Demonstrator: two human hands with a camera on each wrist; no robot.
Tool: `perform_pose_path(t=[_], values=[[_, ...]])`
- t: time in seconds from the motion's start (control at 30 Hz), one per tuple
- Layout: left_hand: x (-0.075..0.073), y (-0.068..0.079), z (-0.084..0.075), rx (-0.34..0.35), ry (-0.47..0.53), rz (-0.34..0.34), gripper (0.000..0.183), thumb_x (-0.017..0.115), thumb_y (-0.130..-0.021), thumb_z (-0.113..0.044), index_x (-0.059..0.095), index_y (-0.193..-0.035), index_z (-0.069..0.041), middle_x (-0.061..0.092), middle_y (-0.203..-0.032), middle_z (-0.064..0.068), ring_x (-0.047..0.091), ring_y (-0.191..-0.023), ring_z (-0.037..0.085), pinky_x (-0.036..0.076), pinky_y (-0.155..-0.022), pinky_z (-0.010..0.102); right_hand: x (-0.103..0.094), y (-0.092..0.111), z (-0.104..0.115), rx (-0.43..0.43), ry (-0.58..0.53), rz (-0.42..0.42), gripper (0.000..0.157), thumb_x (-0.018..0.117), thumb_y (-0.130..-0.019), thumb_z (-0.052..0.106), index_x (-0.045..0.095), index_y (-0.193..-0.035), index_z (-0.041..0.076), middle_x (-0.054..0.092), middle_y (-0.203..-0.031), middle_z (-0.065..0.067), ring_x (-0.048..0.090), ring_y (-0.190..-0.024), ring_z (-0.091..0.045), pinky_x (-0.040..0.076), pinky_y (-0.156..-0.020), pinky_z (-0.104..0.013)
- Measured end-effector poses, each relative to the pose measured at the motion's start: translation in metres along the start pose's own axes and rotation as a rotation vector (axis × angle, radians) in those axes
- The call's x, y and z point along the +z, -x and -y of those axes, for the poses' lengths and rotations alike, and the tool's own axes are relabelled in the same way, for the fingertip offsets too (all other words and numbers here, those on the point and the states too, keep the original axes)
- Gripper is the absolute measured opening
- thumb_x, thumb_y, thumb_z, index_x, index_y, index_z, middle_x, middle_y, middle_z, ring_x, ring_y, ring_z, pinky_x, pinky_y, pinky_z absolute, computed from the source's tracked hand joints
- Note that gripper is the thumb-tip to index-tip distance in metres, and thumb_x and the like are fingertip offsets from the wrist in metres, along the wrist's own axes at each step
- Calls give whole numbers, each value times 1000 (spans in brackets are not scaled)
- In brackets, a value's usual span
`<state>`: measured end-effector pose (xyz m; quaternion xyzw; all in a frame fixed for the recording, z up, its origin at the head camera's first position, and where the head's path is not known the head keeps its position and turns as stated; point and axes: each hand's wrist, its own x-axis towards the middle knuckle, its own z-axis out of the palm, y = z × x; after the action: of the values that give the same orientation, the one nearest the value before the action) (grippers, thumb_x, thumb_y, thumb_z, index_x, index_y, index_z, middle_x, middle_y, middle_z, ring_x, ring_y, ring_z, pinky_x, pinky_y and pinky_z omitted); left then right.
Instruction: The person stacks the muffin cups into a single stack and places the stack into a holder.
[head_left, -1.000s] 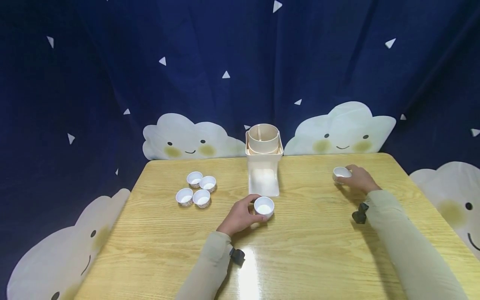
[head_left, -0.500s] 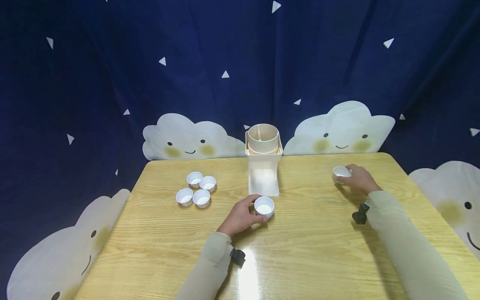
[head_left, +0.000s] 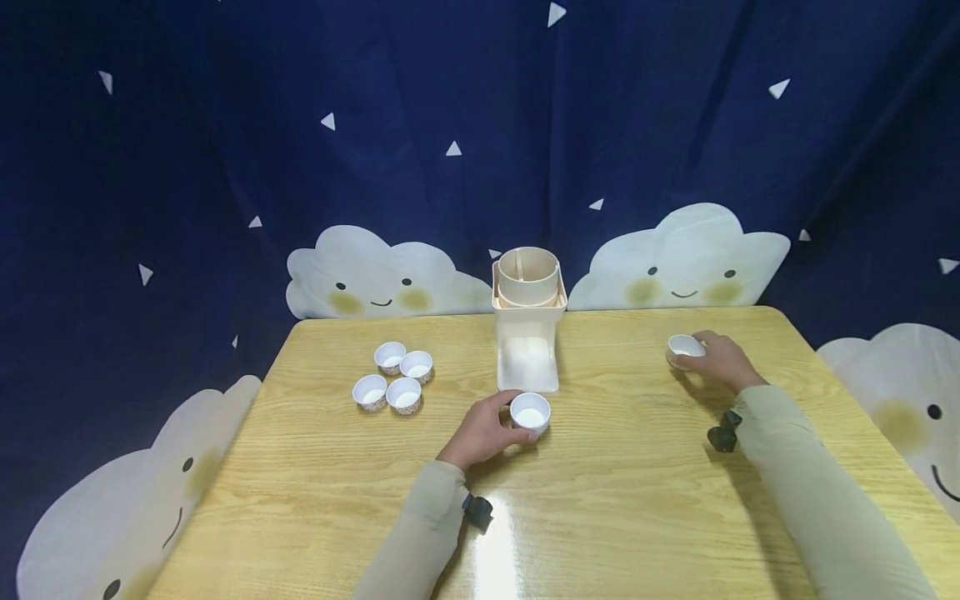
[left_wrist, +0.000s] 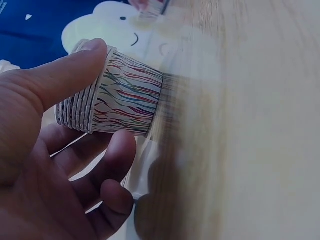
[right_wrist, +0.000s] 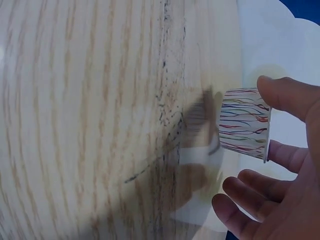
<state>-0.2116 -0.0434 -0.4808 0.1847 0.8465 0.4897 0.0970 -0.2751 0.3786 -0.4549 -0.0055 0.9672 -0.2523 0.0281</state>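
Note:
Near the table's middle, my left hand [head_left: 486, 429] grips a stack of nested paper cups [left_wrist: 127, 95], thumb at the rims and fingers on the far side. Several stacked rims show in the left wrist view, above a white wall with coloured wavy lines. At the back right, my right hand [head_left: 723, 362] pinches one paper cup [right_wrist: 245, 122] of the same wavy pattern by its rim, between thumb and fingers. Its base is at the tabletop in the right wrist view. Both the stack and the single cup stand upright, mouths up.
A cream plastic holder [head_left: 528, 333] with a round cylinder on top stands at the back centre, just behind the left hand's stack. Several patterned paper cups [head_left: 403, 396] stand in a cluster on the left of the wooden table [head_left: 315, 500]. A blue curtain [head_left: 420, 100] hangs behind.

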Motion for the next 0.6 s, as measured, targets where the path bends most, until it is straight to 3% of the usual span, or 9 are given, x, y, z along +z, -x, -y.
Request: perform_pose_path(t=[0.33, 0.6], values=[[1, -2, 2, -36, -18, 2, 60, 86, -75, -29, 63, -130, -21, 70, -121, 2, 59, -124, 24, 44, -107, 47, -2, 1, 5, 23, -18, 6, 77, 65, -92, 39, 40, -137, -17, 50, -131, -41, 51, -116, -53, 44, -95, -62], [0, -1, 0, -52, -27, -1, 61, 87, -74, -31, 63, -130, -21, 70, -120, 1, 59, -121, 23, 43, -108, 47, 1, -1, 17, -56, -37, -17, 71, 68, -90, 38, 46, -134, -14, 55, -127, -38, 55, -112, -49, 46, -93, -58]])
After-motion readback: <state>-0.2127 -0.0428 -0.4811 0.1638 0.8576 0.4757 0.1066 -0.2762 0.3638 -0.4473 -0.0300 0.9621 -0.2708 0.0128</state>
